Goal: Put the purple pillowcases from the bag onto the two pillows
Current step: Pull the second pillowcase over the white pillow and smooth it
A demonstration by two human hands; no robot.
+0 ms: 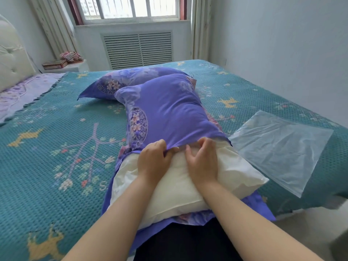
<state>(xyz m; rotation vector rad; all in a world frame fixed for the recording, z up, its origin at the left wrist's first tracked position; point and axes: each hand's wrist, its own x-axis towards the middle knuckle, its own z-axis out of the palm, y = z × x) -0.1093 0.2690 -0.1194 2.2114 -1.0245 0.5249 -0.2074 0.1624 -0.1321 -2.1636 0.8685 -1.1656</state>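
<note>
A white pillow [180,187] lies lengthwise on the bed in front of me, its far half inside a purple flowered pillowcase [169,112]. The case's lower layer spreads under the bare near half. My left hand [153,161] grips the pillowcase's open hem, fingers curled round the fabric. My right hand [202,161] rests on the white pillow just below the hem, fingers bent with their tips at the fabric edge. Behind it lies a second pillow [120,82], fully covered in the same purple print. The flat clear plastic bag [280,149] lies to the right.
A teal patterned bedspread [56,144] covers the bed. The padded headboard [11,59] stands at the far left, with a nightstand [66,65] holding a book beside it. A window and a radiator grille [138,48] are at the back; a wall runs along the right.
</note>
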